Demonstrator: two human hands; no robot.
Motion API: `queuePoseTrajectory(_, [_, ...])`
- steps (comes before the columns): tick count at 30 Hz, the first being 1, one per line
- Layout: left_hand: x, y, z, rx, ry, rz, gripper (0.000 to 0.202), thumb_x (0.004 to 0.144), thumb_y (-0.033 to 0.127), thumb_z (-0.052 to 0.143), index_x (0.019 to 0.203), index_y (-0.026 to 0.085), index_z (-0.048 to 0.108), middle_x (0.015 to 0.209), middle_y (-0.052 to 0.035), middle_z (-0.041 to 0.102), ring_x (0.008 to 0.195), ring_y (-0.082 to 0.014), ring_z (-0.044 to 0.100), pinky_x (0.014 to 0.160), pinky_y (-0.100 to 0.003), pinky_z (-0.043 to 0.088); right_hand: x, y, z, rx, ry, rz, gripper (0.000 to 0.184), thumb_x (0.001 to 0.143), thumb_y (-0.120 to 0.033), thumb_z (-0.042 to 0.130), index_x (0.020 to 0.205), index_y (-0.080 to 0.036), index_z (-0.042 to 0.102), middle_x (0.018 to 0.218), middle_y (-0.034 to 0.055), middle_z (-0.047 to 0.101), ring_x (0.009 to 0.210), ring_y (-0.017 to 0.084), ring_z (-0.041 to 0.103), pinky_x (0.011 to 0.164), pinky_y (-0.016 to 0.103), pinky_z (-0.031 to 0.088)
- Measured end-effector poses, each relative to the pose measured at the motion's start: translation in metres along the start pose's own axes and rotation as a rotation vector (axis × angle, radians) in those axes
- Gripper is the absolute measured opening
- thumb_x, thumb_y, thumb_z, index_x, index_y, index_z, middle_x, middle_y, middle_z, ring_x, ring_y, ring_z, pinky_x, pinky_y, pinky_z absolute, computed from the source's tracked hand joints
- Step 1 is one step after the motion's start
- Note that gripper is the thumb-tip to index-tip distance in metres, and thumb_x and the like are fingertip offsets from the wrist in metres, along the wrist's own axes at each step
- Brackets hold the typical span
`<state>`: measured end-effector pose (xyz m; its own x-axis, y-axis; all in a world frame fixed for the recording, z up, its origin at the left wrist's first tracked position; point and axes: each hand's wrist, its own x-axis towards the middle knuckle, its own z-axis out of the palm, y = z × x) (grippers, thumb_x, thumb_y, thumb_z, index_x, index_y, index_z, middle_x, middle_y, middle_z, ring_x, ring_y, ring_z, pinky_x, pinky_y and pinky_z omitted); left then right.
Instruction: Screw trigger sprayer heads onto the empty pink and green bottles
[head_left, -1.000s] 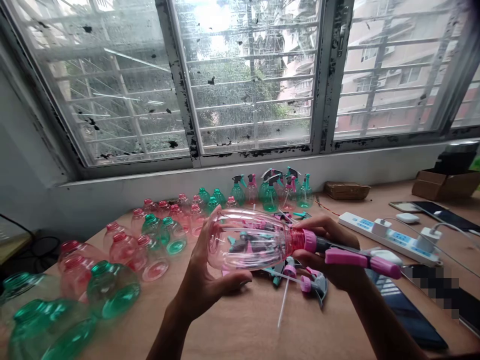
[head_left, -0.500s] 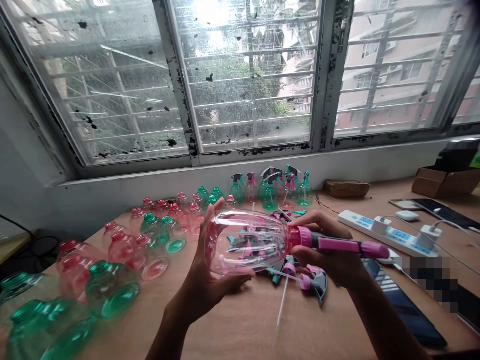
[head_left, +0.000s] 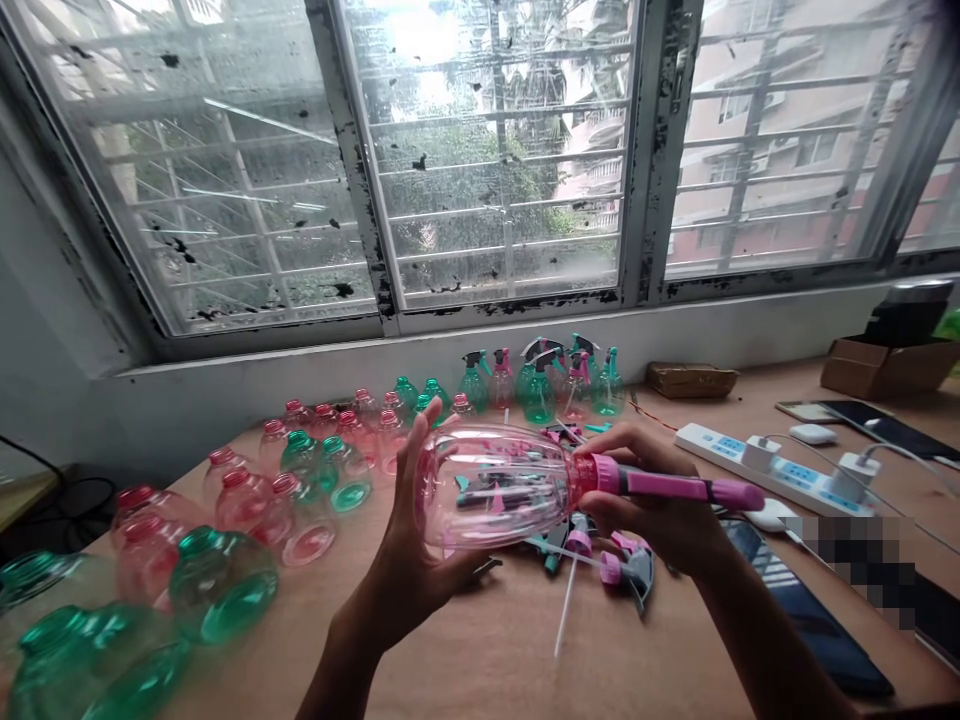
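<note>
A clear pink spray bottle (head_left: 495,485) lies sideways in the air between my hands, its neck pointing right. My left hand (head_left: 409,535) is wrapped round the base end, thumb below and fingers behind. At the neck, my right hand (head_left: 652,490) grips with thumb and fingers around the pink collar (head_left: 604,475) of the spray head. The pink and dark trigger head (head_left: 682,487) sits at the bottle's mouth and sticks out to the right. Beneath the bottle, loose spray heads (head_left: 630,572) with white tubes lie in a pile on the table, partly seen through the plastic.
Open pink bottles (head_left: 244,505) and green bottles (head_left: 223,583) stand along the left. Several bottles with spray heads (head_left: 540,388) stand by the window wall. To the right are a white power strip (head_left: 720,447), a dark phone (head_left: 806,610) and a cardboard box (head_left: 889,365).
The bottle and its spray head have shifted very slightly, the trigger end moving a little to the left. Both hands keep their hold.
</note>
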<state>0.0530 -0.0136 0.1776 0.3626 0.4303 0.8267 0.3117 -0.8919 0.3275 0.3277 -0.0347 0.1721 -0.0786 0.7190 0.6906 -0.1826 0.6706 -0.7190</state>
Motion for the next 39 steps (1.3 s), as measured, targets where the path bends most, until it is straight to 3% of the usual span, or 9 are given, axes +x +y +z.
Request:
queuePoseTrajectory(4, [-0.0009,-0.0025,0.0030,0.010,0.022,0.072,0.127,0.089,0.020,0.089,0.175,0.037,-0.003,0.186,-0.0154,0.009,0.168,-0.0344,0.031,0.126,-0.049,0.051,0.0001,0.0002,-0.0003,-0.046,0.016,-0.013,0.034,0.081,-0.012,0.096,0.105,-0.027,0.079,0.079,-0.0030,0.082,0.056,0.011,0.073,0.050,0.014,0.059])
queuePoseTrajectory(8, [-0.0022,-0.0030,0.0049,-0.003,-0.009,0.030,0.130,0.084,0.044,0.092,0.176,0.031,0.000,0.186,-0.0182,0.005,0.168,-0.0364,0.029,0.131,-0.051,0.044,0.0004,0.0010,-0.0006,-0.043,0.017,-0.001,0.032,0.083,-0.014,0.096,0.106,-0.028,0.077,0.081,-0.0031,0.084,0.055,0.010,0.075,0.047,0.012,0.058])
queuePoseTrajectory(10, [-0.0021,-0.0029,0.0056,-0.052,-0.005,0.018,0.126,0.085,0.046,0.091,0.176,0.032,0.004,0.186,-0.0172,0.004,0.169,-0.0366,0.028,0.131,-0.052,0.043,0.0005,0.0010,-0.0007,-0.053,0.020,-0.001,0.031,0.083,-0.016,0.096,0.105,-0.027,0.077,0.082,-0.0023,0.085,0.058,0.012,0.077,0.048,0.012,0.058])
queuePoseTrajectory(18, [0.0031,0.0005,0.0040,0.005,0.069,0.086,0.112,0.094,0.025,0.084,0.175,0.038,0.009,0.186,-0.0122,0.013,0.169,-0.0340,0.028,0.128,-0.052,0.048,0.0024,-0.0011,-0.0005,-0.099,0.024,-0.022,0.033,0.080,-0.021,0.099,0.105,-0.025,0.077,0.081,0.0005,0.083,0.057,0.015,0.075,0.047,0.019,0.059])
queuePoseTrajectory(23, [0.0020,0.0028,0.0029,0.060,0.015,0.047,0.127,0.088,0.044,0.089,0.175,0.037,-0.004,0.183,-0.0187,0.020,0.167,-0.0381,0.032,0.131,-0.060,0.042,0.0028,0.0008,-0.0007,-0.050,0.014,0.016,0.029,0.083,-0.022,0.097,0.104,-0.025,0.077,0.077,-0.0022,0.080,0.052,0.011,0.068,0.044,0.017,0.055])
queuePoseTrajectory(26, [0.0006,0.0028,0.0044,-0.012,0.020,-0.021,0.123,0.088,0.050,0.088,0.176,0.037,0.002,0.183,-0.0183,0.020,0.167,-0.0368,0.033,0.133,-0.056,0.040,0.0033,0.0035,0.0005,-0.022,0.031,0.019,0.030,0.084,-0.022,0.097,0.105,-0.025,0.076,0.075,-0.0032,0.078,0.052,0.010,0.067,0.046,0.016,0.056])
queuePoseTrajectory(30, [0.0007,0.0002,0.0067,-0.052,0.036,-0.034,0.120,0.087,0.037,0.092,0.175,0.038,0.010,0.184,-0.0144,0.020,0.168,-0.0344,0.032,0.133,-0.051,0.041,0.0028,0.0066,0.0005,0.037,0.035,0.044,0.030,0.085,-0.023,0.096,0.105,-0.024,0.074,0.070,-0.0054,0.074,0.048,0.010,0.066,0.045,0.018,0.056])
queuePoseTrajectory(35, [0.0014,-0.0018,0.0082,-0.042,0.089,0.042,0.110,0.094,0.016,0.082,0.174,0.043,0.011,0.183,-0.0125,0.026,0.168,-0.0330,0.033,0.135,-0.058,0.034,0.0000,0.0051,0.0001,0.014,0.010,0.038,0.028,0.087,-0.019,0.094,0.107,-0.025,0.076,0.076,-0.0036,0.077,0.054,0.010,0.067,0.050,0.017,0.056])
queuePoseTrajectory(39, [0.0005,0.0012,0.0069,-0.116,0.098,-0.031,0.136,0.078,0.037,0.098,0.174,0.043,0.002,0.181,-0.0149,0.031,0.165,-0.0375,0.037,0.133,-0.061,0.036,0.0011,0.0020,0.0042,-0.039,0.034,0.030,0.029,0.084,-0.018,0.095,0.105,-0.024,0.075,0.080,-0.0010,0.080,0.058,0.013,0.070,0.048,0.020,0.056])
